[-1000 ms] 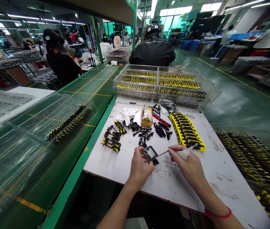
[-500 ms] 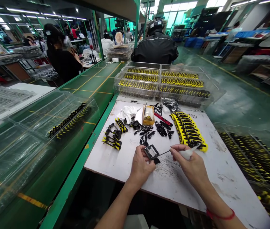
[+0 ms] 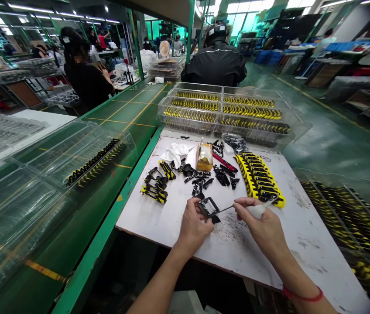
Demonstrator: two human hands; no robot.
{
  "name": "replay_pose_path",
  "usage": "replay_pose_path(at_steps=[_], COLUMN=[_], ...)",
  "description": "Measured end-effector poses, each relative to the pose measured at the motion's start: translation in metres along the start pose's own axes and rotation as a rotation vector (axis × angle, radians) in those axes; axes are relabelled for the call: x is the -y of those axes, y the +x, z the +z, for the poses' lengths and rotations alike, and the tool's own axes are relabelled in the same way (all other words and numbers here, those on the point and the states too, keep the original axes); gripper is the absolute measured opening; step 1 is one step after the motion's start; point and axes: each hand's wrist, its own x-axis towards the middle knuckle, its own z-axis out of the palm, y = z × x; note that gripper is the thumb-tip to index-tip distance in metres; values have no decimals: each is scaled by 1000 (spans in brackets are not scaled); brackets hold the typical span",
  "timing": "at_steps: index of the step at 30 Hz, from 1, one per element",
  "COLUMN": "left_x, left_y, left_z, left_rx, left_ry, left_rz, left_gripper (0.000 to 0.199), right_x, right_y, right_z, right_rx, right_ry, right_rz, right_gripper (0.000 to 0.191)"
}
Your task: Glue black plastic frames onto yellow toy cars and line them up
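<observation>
My left hand (image 3: 193, 229) pinches a black plastic rectangular frame (image 3: 208, 207) above the white work board (image 3: 159, 226). My right hand (image 3: 263, 227) grips a slim pointed tool with a white bulbous handle (image 3: 256, 212), and its thin metal shaft reaches to the frame's right side. Loose black parts (image 3: 201, 179) lie just beyond my left hand. Yellow-and-black parts (image 3: 258, 179) are stacked in a curved row beyond my right hand. Black-and-yellow pieces (image 3: 154, 185) sit further left.
A white cloth (image 3: 176, 154), a small parts box (image 3: 203, 157) and a red-handled tool (image 3: 224, 162) lie on the board. Clear trays of parts (image 3: 224, 111) stand behind it. A green bench (image 3: 129, 115) runs along the left, and co-workers (image 3: 216, 63) sit beyond.
The view drifts slightly as my head moves. Both hands keep the same hold, with the tool's tip still at the frame.
</observation>
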Motion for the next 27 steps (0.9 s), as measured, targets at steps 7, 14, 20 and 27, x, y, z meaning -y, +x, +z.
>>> replay_pose_path(at_steps=[7,14,20,27], left_x=[2,-4,4,15], left_y=[0,-1,0,6], left_z=[0,0,6,16], left_rx=[2,-6,-19,-35], left_ry=[-4,-19,29,-48], left_rz=[-5,-15,-4,-35], left_gripper=[57,56,56,59], right_x=[9,24,48,58], right_y=[6,39,89,126], right_z=[-20,-29,-10,31], right_rx=[-121,-288,-385,-327], right_ry=[16,65,-57,-141], right_rz=[21,-28,-295,-573], right_gripper=[32,30,24,20])
